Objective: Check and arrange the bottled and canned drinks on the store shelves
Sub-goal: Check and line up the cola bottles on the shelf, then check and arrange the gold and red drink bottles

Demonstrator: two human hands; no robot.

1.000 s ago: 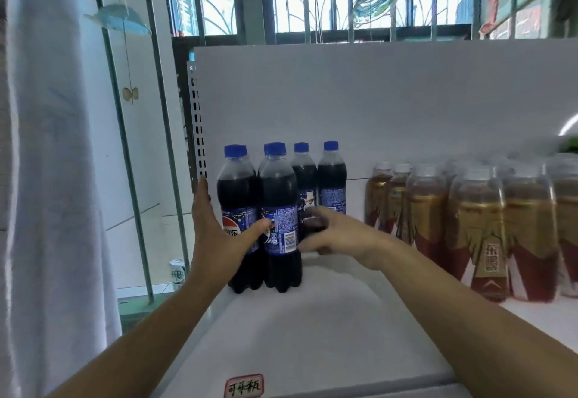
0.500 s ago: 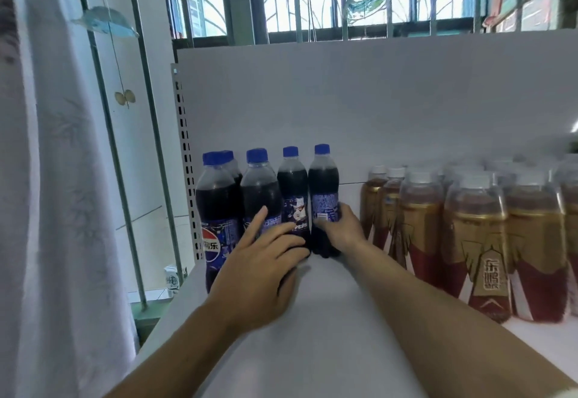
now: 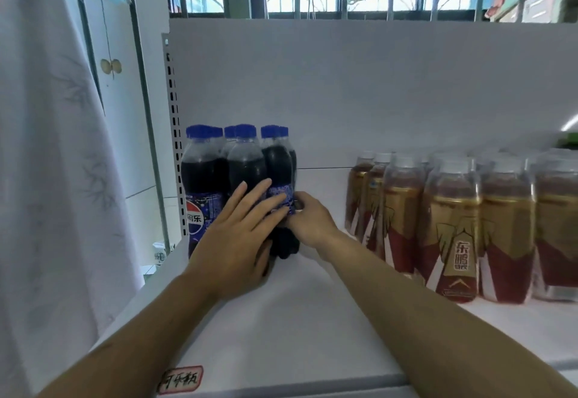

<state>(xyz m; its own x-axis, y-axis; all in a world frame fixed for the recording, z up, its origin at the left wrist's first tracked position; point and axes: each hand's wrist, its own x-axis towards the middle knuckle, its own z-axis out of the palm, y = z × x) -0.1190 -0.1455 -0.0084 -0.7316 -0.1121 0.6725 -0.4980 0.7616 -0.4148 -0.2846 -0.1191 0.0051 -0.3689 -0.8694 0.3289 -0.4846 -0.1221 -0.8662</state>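
Left hand (image 3: 233,241) flat, right hand (image 3: 309,222) curled

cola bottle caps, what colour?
Blue, on every cola bottle cap that shows; the head view, the only one, shows them clearly.

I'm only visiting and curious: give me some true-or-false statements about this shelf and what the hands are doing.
1. The cola bottles have blue caps. True.
2. The left hand grips a bottle by its cap. False: its straight fingers press against the bottles' labels.
3. The gold-and-red bottles stand right of the cola, with bare shelf between. True.
4. The right hand rests on the gold-and-red bottles. False: it holds the rightmost cola bottle low on its side.
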